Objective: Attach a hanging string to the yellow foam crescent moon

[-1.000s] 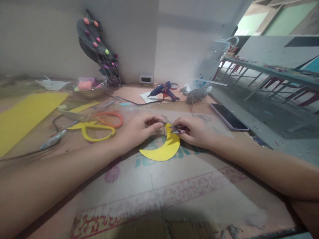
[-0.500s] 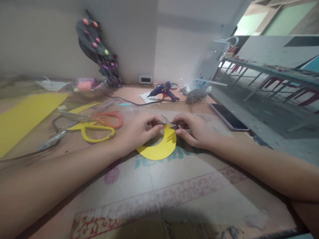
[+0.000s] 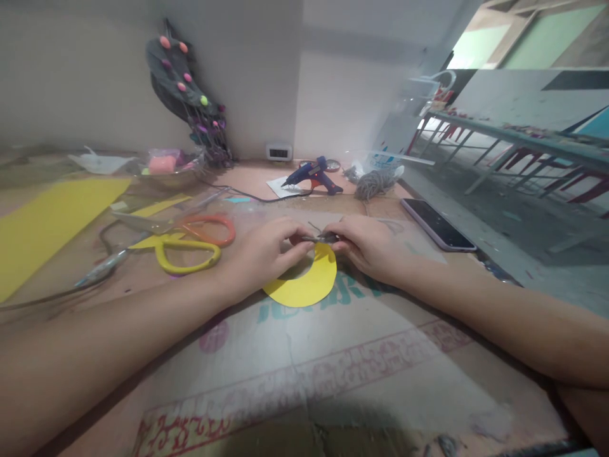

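Observation:
A flat yellow paper ring [image 3: 299, 293] stands out between my hands at the middle of the table. My left hand [image 3: 280, 244] pinches its upper left part, thumb towards me. My right hand [image 3: 364, 247] has thumb and fingertips closed on dark grey yarn [image 3: 326, 237] at the ring's upper edge. A loose yarn end pokes up between the two hands. Fingers hide the far side of the ring, so how the yarn lies there cannot be made out. The fingertips of both hands are close together.
Scissors with orange and yellow handles [image 3: 188, 256] lie left of my left hand, near a yellow sheet [image 3: 45, 219]. Behind are a blue glue gun [image 3: 311, 176], a small digital clock [image 3: 278, 152] and a grey yarn bundle [image 3: 375, 183]. A phone [image 3: 438, 225] lies at the right edge.
My right hand has moved left, closer to my left hand, and its fingers have drawn together on the yarn at the ring's edge. My left hand and the ring have barely shifted.

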`<action>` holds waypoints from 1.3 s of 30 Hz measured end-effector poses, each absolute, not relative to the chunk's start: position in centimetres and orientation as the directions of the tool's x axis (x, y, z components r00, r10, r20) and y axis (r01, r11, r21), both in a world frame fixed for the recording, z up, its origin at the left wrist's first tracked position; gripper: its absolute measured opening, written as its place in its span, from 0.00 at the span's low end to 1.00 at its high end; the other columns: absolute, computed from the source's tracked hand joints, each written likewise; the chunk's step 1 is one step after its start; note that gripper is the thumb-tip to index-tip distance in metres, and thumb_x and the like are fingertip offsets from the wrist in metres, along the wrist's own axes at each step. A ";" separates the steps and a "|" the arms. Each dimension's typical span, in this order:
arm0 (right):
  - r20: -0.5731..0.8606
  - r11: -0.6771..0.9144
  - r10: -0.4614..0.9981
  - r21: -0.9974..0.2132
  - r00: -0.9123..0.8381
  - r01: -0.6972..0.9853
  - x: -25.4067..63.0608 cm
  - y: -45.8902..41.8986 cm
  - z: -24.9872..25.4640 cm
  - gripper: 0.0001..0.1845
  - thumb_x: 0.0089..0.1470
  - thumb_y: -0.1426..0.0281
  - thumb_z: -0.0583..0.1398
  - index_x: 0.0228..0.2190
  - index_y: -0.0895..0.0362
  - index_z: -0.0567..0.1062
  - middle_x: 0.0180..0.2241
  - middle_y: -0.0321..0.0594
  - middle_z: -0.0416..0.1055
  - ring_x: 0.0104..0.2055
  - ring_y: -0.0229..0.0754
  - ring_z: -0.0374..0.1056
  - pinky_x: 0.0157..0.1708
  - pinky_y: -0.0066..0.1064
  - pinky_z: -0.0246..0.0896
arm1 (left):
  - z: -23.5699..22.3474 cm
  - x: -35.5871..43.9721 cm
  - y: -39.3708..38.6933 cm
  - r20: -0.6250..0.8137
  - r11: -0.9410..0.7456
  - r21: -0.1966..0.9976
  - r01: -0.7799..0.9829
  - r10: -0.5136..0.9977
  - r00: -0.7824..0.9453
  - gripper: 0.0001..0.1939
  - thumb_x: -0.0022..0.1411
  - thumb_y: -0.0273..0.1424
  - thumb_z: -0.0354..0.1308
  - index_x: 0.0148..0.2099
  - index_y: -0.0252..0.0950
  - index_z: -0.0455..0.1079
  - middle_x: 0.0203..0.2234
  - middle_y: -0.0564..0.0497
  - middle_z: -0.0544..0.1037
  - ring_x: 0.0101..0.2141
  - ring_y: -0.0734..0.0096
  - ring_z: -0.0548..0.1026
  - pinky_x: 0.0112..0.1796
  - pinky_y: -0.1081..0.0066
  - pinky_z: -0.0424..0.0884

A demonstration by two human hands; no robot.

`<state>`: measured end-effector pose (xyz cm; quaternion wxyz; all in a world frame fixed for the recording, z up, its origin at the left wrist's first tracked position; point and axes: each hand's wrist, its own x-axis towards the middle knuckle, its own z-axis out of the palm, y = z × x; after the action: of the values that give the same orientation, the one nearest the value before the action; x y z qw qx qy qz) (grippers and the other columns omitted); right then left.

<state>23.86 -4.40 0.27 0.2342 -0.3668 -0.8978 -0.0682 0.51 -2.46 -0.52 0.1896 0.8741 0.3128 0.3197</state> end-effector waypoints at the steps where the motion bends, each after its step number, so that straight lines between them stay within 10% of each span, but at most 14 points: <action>1: 0.468 0.718 0.629 -0.042 -0.622 0.695 23.9 -4.4 0.2 0.25 0.67 0.57 0.47 0.43 0.62 0.75 0.32 0.47 0.74 0.35 0.46 0.68 0.34 0.33 0.57 | -0.5 0.5 -2.5 0.440 -0.732 0.531 0.427 0.668 0.600 0.09 0.66 0.35 0.53 0.43 0.38 0.73 0.36 0.51 0.78 0.38 0.67 0.74 0.40 0.68 0.68; 39: 0.488 0.740 0.603 -0.046 -0.631 0.671 24.0 -4.3 0.2 0.20 0.66 0.63 0.50 0.42 0.63 0.76 0.33 0.47 0.77 0.33 0.45 0.70 0.32 0.32 0.58 | -0.8 0.5 -2.4 0.501 -0.775 0.496 0.393 0.624 0.599 0.07 0.65 0.32 0.57 0.43 0.37 0.74 0.36 0.53 0.79 0.38 0.70 0.74 0.41 0.71 0.68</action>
<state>24.02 -4.28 0.15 0.2437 -0.3540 -0.9002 -0.0700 0.47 -2.39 -0.76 0.1696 0.8779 0.2896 0.3414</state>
